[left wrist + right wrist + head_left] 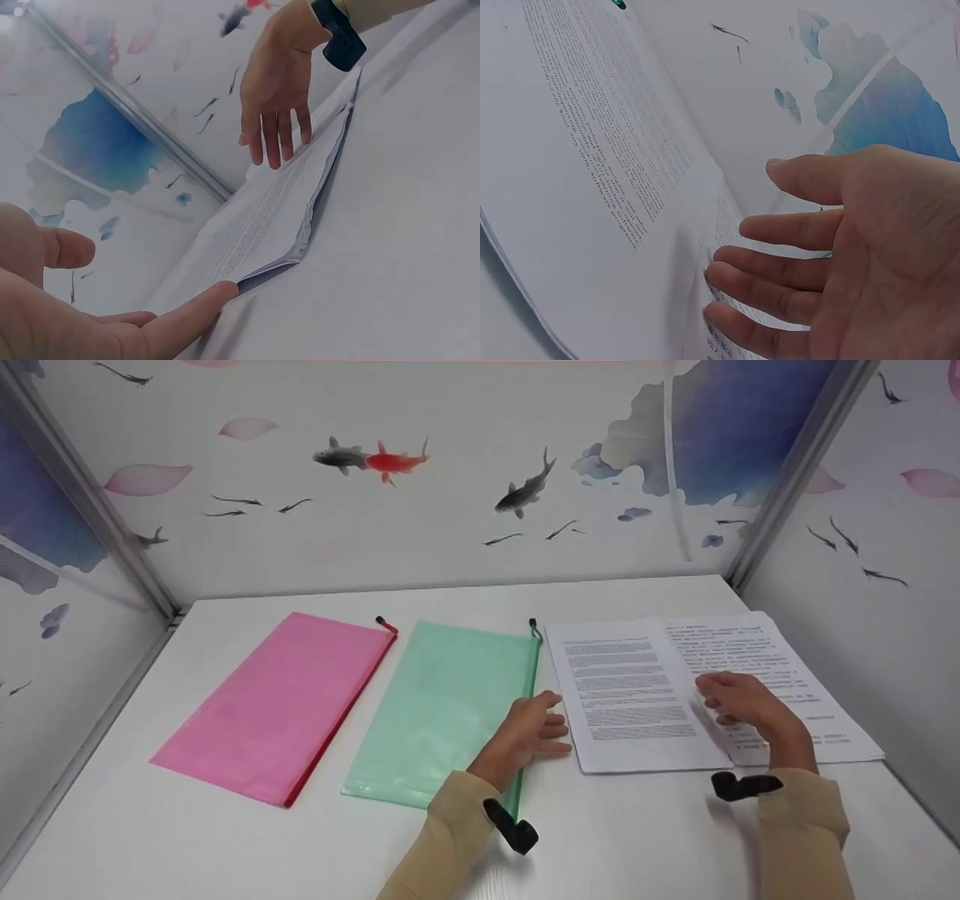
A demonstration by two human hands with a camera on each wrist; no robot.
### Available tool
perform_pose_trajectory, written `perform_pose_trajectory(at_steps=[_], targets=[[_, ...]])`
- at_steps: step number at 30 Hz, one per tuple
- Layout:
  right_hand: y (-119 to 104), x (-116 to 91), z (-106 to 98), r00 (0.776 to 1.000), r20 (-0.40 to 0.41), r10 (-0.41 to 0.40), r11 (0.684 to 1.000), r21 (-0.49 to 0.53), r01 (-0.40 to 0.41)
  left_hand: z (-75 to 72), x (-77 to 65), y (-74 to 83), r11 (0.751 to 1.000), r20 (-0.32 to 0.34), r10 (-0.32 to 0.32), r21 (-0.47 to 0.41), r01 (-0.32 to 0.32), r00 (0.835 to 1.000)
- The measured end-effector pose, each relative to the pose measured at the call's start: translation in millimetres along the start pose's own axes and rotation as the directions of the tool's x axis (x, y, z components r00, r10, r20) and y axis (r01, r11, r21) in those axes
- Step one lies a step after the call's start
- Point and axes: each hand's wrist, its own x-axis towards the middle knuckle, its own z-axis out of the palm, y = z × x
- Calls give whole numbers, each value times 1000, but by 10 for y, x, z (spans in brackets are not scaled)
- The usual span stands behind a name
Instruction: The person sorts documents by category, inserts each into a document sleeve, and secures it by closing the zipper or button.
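Note:
Two stacks of printed paper lie side by side at the right of the table. My left hand is at the left edge of the left paper stack, its fingers extended and spread, with a fingertip right at the stack's corner in the left wrist view. Over the inner edge of the right paper stack hovers my right hand, palm facing left, fingers loosely extended and holding nothing. A green zipper file bag lies flat beneath and beside my left wrist.
Left of the green bag lies a pink zipper file bag with a red zipper edge. Printed panels with fish and petals enclose the white table at the back and both sides, joined by metal posts.

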Motion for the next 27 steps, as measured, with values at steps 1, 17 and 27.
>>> perform_pose_trajectory(at_steps=[1,17,27], targets=[[-1,-1,4,1000,2,5,1000,3,-5,8,5,-6,1000,3,-2,-9,2,1000],[-61,-12,26,1000,27,0,1000,-22,0,174,69,-11,1000,11,4,-17,-4,1000],[-45,-1,40,999,35,30,999,12,-31,229,173,-152,988,105,112,-121,-99,988]])
